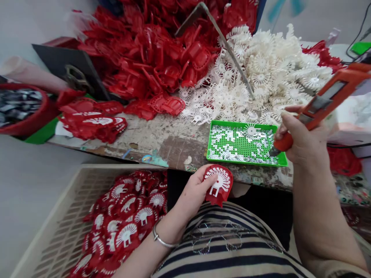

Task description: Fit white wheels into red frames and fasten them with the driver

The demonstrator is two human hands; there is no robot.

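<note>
My left hand [194, 190] grips a red plastic part [224, 193] in front of my body, thumb pressed on the white fan-shaped piece [220, 180] lying on it. My right hand [304, 141] is wrapped round an orange tool [327, 96], whose dark tip points down at the right end of a green tray [246, 161]. Small silvery rings [222, 144] are scattered in the tray, and a loose white fan piece [251, 131] rests at its back edge.
Red parts [162, 54] and white fan pieces [261, 73] are heaped behind the tray, with a bent metal bar [226, 44] over them. Finished-looking red-and-white parts [127, 216] fill a crate [55, 216] at lower left. A red bucket [43, 112] stands far left.
</note>
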